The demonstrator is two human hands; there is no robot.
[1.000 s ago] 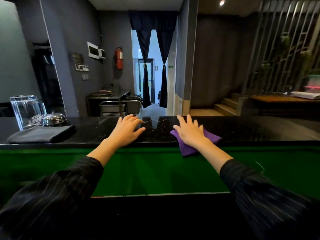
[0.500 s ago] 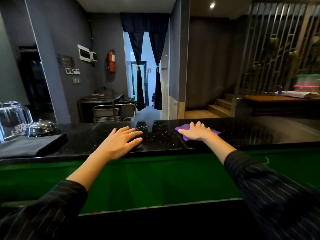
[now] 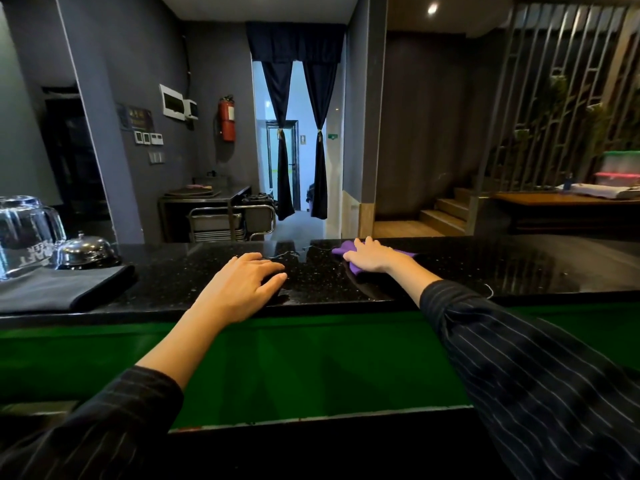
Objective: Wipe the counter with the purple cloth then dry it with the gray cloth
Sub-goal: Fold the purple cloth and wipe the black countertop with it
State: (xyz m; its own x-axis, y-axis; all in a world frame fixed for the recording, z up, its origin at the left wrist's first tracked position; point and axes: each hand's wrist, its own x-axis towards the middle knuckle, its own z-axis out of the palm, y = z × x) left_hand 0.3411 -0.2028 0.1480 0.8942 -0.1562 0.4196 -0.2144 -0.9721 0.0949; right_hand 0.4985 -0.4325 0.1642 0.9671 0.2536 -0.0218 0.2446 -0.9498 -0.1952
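Note:
A glossy black speckled counter (image 3: pixel 485 268) runs across the view. My right hand (image 3: pixel 370 255) lies flat, fingers straight, on the purple cloth (image 3: pixel 341 250) near the counter's far edge; most of the cloth is hidden under the palm. My left hand (image 3: pixel 239 289) rests on the counter's near middle with fingers relaxed and nothing in it. The folded gray cloth (image 3: pixel 59 289) lies at the left end of the counter, apart from both hands.
An upturned glass mug (image 3: pixel 24 233) and a metal call bell (image 3: pixel 85 251) stand behind the gray cloth at the far left. A green panel (image 3: pixel 311 362) runs below the counter's front edge. Beyond are a steel cart, a curtained doorway and stairs.
My right hand has pushed the purple cloth away from the near edge to the counter's far edge. The left hand has stayed about where it was.

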